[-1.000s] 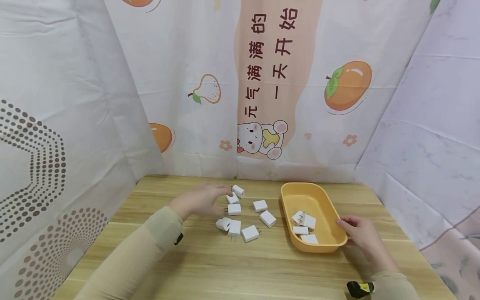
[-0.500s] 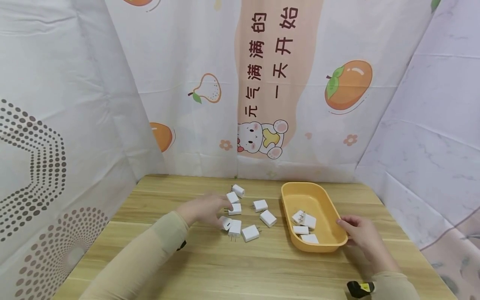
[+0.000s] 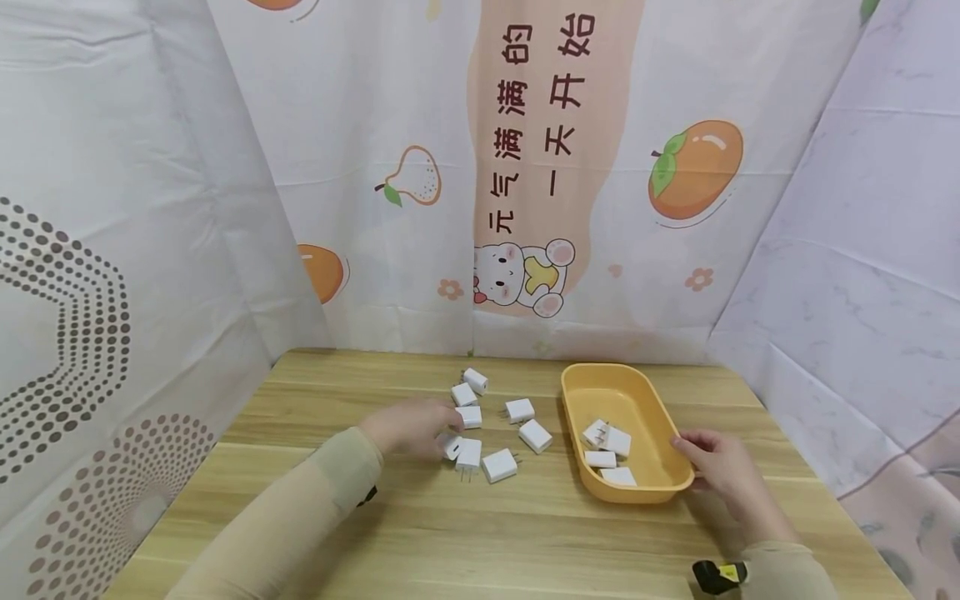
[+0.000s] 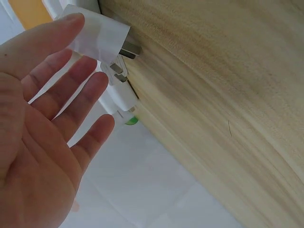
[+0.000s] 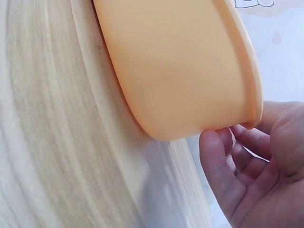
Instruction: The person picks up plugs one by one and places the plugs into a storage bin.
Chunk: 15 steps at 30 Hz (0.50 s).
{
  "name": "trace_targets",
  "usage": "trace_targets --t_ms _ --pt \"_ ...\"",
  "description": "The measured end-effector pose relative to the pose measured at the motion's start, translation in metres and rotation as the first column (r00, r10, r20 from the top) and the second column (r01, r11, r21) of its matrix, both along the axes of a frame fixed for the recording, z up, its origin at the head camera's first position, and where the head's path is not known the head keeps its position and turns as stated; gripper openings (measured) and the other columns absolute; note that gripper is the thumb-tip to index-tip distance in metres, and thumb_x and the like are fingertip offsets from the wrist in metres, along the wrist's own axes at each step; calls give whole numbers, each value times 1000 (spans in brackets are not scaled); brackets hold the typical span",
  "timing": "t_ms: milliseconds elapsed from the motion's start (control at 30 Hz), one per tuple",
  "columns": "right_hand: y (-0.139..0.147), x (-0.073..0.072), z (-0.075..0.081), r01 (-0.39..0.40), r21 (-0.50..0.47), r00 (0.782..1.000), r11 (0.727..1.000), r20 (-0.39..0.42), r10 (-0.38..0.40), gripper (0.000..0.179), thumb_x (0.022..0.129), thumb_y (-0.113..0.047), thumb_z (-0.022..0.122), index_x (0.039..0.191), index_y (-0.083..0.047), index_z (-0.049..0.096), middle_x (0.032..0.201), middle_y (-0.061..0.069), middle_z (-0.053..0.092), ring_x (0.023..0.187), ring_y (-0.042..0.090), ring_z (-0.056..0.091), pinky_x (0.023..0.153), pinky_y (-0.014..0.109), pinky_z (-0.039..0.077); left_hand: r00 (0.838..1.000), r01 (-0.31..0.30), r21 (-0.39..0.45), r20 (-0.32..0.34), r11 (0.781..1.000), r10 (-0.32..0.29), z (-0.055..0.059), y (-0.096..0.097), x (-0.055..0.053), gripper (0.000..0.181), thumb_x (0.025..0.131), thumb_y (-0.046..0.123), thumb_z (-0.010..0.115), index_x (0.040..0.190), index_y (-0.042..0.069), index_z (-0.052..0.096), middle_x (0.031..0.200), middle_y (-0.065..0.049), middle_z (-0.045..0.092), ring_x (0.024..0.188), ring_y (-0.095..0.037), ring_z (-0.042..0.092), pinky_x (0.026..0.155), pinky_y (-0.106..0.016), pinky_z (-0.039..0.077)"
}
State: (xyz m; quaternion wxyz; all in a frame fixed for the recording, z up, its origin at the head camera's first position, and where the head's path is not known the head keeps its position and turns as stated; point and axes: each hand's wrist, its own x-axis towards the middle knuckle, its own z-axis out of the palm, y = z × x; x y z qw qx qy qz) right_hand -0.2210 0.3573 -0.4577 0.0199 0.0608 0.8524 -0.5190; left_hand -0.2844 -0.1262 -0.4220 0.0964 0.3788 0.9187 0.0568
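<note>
My left hand (image 3: 411, 427) is at the left of the scattered white plug chargers, pinching a tilted charger (image 3: 453, 448) beside another flat charger (image 3: 468, 454). In the left wrist view the thumb lies across the face of this charger (image 4: 97, 35), fingertips at its lower edge and its metal prongs pointing away. On the right, my right hand (image 3: 723, 471) grips the near right corner of a yellow-orange plastic tray (image 3: 637, 496). Seen from the right wrist, thumb and fingers hold the rim of the tray (image 5: 180, 71). Several chargers (image 3: 617, 443) lie inside it.
More chargers lie loose on the wooden table (image 3: 465, 542): one (image 3: 500, 465) nearest the front, two (image 3: 535, 436) toward the tray, several behind the left hand (image 3: 475, 381). Printed curtains (image 3: 375, 275) hang along the table's back and sides.
My left hand has moved slightly right and down toward the tilted charger and closed its fingers at it. The right hand and the tray stay in place.
</note>
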Motion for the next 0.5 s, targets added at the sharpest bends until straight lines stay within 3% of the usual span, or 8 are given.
trace_targets --t_ms 233,500 --pt "0 1 -1 2 -21 1000 1000 2 -2 55 103 -25 63 135 18 50 117 28 66 85 24 71 68 38 61 1000 20 -26 11 999 -20 -6 8 -3 27 86 4 72 103 25 71 96 16 64 84 -5 58 82 -28 52" --pt "0 0 -1 0 -28 1000 1000 1 0 54 104 -25 62 136 17 50 118 28 65 85 24 71 68 39 61 1000 14 -27 21 1000 -14 -12 9 -3 33 82 3 78 107 24 72 103 15 66 92 -4 59 88 -29 52"
